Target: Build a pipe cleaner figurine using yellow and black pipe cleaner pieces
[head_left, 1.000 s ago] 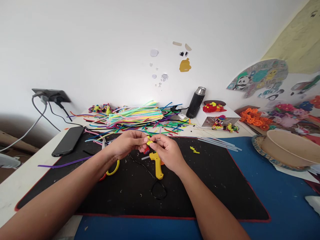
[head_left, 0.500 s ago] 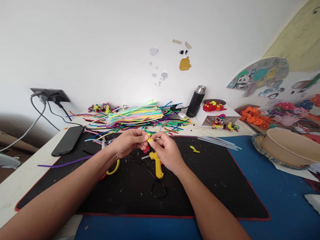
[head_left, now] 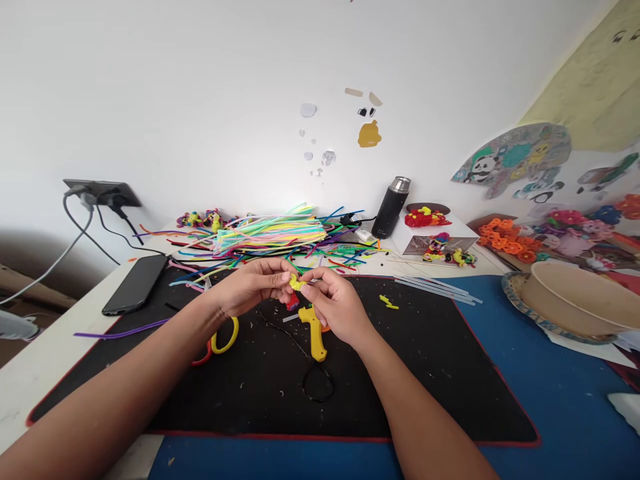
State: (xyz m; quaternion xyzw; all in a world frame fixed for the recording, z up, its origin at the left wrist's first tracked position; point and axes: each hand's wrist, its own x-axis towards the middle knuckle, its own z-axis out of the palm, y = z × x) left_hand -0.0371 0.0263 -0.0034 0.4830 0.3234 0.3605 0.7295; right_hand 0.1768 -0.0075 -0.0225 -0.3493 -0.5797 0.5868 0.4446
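Pinching a small yellow pipe-cleaner piece (head_left: pixel 296 283) from both sides, the left hand (head_left: pixel 255 287) and right hand (head_left: pixel 334 303) nearly meet over the black mat (head_left: pixel 400 373), probably to steady it, the yellow glue gun (head_left: pixel 314 333) lying just beyond at six o'clock.

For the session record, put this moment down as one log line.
left hand: pinching yellow piece | right hand: pinching same piece | glue gun: on black mat, below hands

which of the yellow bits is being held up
The curled bit, pinched between the left hand and right hand; the others lie on the black mat, right of the glue gun.
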